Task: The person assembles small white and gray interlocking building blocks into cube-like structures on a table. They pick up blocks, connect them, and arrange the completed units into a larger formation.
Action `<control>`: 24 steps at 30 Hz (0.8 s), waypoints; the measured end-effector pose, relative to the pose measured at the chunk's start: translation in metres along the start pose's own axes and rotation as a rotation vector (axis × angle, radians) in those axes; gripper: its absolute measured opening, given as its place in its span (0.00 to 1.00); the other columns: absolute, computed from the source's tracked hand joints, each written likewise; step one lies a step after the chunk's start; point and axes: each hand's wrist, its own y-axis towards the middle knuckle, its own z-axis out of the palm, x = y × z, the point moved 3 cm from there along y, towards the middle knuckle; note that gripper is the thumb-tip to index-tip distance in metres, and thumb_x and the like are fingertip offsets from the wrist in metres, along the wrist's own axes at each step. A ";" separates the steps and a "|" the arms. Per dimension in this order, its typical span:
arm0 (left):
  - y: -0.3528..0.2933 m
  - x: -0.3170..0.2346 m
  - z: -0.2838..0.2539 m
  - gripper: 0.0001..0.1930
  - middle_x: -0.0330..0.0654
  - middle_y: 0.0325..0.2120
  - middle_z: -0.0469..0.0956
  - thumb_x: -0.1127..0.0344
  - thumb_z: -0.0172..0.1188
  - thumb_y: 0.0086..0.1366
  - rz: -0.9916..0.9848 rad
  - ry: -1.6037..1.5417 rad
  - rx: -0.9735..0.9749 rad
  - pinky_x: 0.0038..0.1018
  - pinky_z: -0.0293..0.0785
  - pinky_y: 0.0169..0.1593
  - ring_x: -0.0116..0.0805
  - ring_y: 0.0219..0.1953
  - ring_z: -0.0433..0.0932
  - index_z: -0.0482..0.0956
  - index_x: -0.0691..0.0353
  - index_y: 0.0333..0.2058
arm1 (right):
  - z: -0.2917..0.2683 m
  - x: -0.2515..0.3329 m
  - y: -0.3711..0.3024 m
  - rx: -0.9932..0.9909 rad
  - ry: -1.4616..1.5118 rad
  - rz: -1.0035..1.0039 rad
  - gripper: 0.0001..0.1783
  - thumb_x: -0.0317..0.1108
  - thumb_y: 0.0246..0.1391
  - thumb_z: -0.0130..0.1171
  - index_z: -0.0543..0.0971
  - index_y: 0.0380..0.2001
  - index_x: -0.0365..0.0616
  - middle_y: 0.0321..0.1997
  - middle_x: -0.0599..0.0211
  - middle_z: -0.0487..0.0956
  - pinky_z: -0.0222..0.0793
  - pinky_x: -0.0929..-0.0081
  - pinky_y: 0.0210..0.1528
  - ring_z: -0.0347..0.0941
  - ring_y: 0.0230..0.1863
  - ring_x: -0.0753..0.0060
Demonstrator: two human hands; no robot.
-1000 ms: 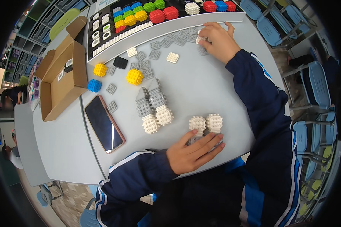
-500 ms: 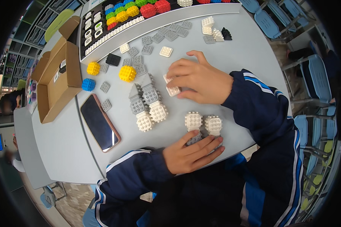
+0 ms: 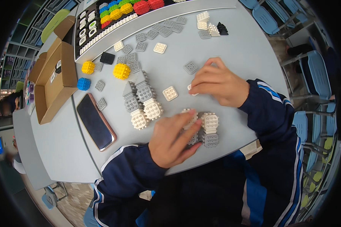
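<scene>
Near the table's front edge stand two short columns of studded building blocks, white on the far end and grey on the near end. My left hand (image 3: 174, 138) reaches over the left column, its fingers on the white end and its thumb at the grey end. The right column (image 3: 210, 125) is uncovered beside it. My right hand (image 3: 221, 84) pinches a small white square plate (image 3: 192, 89), mostly covered by the fingers. Between the hands and a longer grey-and-white block assembly (image 3: 144, 98) lies another white studded plate (image 3: 170, 93). A grey plate (image 3: 191, 67) rests beyond my right hand.
Several grey plates (image 3: 165, 31) lie farther back, below a tray (image 3: 155, 19) of coloured blocks. Yellow (image 3: 121, 71) and blue (image 3: 83, 84) blocks sit at left, near a phone (image 3: 96, 122) and an open cardboard box (image 3: 57, 81). White pieces (image 3: 202, 25) lie at the back right.
My right hand has moved right, leaving a white plate lying and uncovering a grey one. My left hand has shifted left and up, off the right column.
</scene>
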 end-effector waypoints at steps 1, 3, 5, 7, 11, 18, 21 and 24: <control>0.001 0.001 0.000 0.37 0.54 0.58 0.74 0.64 0.82 0.43 -0.013 -0.007 -0.009 0.38 0.71 0.55 0.48 0.51 0.77 0.80 0.63 0.55 | 0.001 0.002 0.000 -0.042 0.042 0.027 0.17 0.17 0.51 0.61 0.84 0.43 0.44 0.47 0.68 0.82 0.60 0.55 0.63 0.76 0.51 0.66; 0.002 0.002 -0.001 0.43 0.58 0.59 0.72 0.63 0.84 0.40 -0.050 -0.011 -0.029 0.40 0.71 0.55 0.51 0.53 0.77 0.77 0.67 0.57 | 0.009 0.009 0.000 -0.128 0.135 0.068 0.16 0.17 0.52 0.62 0.84 0.43 0.42 0.45 0.67 0.83 0.66 0.61 0.58 0.77 0.49 0.64; 0.000 0.003 0.001 0.45 0.58 0.60 0.71 0.62 0.85 0.40 -0.061 -0.013 -0.010 0.40 0.72 0.56 0.50 0.54 0.76 0.75 0.67 0.59 | 0.014 0.013 0.001 -0.176 0.268 0.157 0.13 0.19 0.53 0.63 0.85 0.42 0.41 0.43 0.64 0.84 0.71 0.66 0.52 0.79 0.45 0.63; -0.002 0.004 0.003 0.47 0.58 0.61 0.71 0.61 0.84 0.40 -0.088 -0.040 -0.014 0.40 0.73 0.56 0.51 0.54 0.76 0.73 0.67 0.60 | 0.017 0.018 0.001 -0.188 0.394 0.231 0.11 0.20 0.54 0.65 0.85 0.41 0.39 0.41 0.61 0.85 0.75 0.69 0.47 0.81 0.42 0.62; -0.004 0.007 0.004 0.50 0.58 0.62 0.70 0.60 0.84 0.40 -0.134 -0.083 -0.027 0.40 0.74 0.56 0.55 0.55 0.75 0.71 0.67 0.63 | 0.016 0.022 0.001 -0.158 0.560 0.299 0.09 0.22 0.54 0.67 0.85 0.40 0.38 0.39 0.59 0.86 0.78 0.71 0.43 0.83 0.39 0.62; -0.002 0.008 0.003 0.56 0.61 0.63 0.67 0.56 0.85 0.36 -0.138 -0.023 -0.038 0.42 0.72 0.59 0.58 0.60 0.73 0.68 0.71 0.64 | 0.009 0.023 0.000 -0.164 0.734 0.403 0.12 0.23 0.54 0.68 0.85 0.43 0.39 0.41 0.60 0.87 0.79 0.73 0.47 0.85 0.43 0.65; -0.001 0.009 0.004 0.60 0.63 0.63 0.67 0.54 0.85 0.35 -0.147 -0.103 -0.044 0.43 0.71 0.62 0.61 0.63 0.70 0.64 0.75 0.65 | 0.009 0.025 0.001 -0.147 0.733 0.406 0.12 0.23 0.54 0.68 0.85 0.44 0.39 0.41 0.60 0.87 0.79 0.73 0.48 0.85 0.43 0.65; 0.000 0.011 0.006 0.66 0.65 0.62 0.67 0.53 0.86 0.36 -0.202 -0.196 0.006 0.44 0.69 0.64 0.61 0.64 0.69 0.56 0.76 0.69 | 0.013 0.026 0.000 -0.152 0.687 0.381 0.13 0.24 0.54 0.68 0.85 0.44 0.39 0.41 0.60 0.87 0.79 0.72 0.47 0.85 0.43 0.64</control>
